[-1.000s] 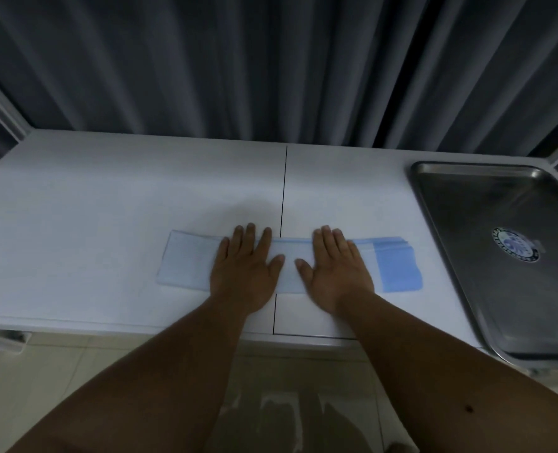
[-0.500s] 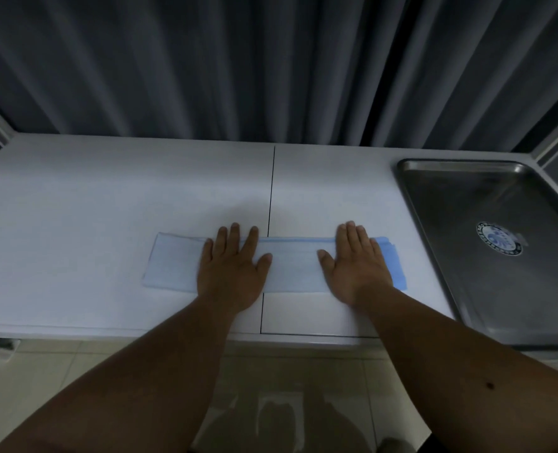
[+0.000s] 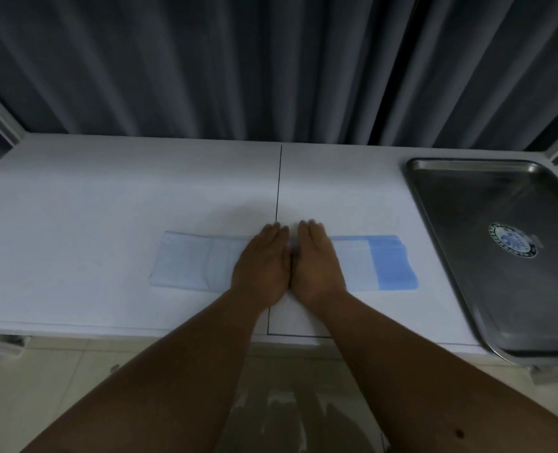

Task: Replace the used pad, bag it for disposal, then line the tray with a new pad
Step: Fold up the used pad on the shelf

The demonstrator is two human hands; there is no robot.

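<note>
A folded light-blue pad [image 3: 186, 263] lies as a long strip on the white table [image 3: 107, 197], with a darker blue band at its right end. My left hand [image 3: 264, 263] and my right hand [image 3: 316, 259] press flat on the middle of the strip, side by side and touching, fingers straight. A steel tray [image 3: 460, 204] with a round blue sticker on its floor sits at the table's right end, with no pad in it.
Dark grey curtains hang right behind the table. A thin seam runs front to back through the tabletop under my hands. Tiled floor shows below the front edge. A pale object pokes out under the table's left edge.
My hands were spread apart on the pad half a second ago; they have slid together to its middle. The pad has stayed in place.
</note>
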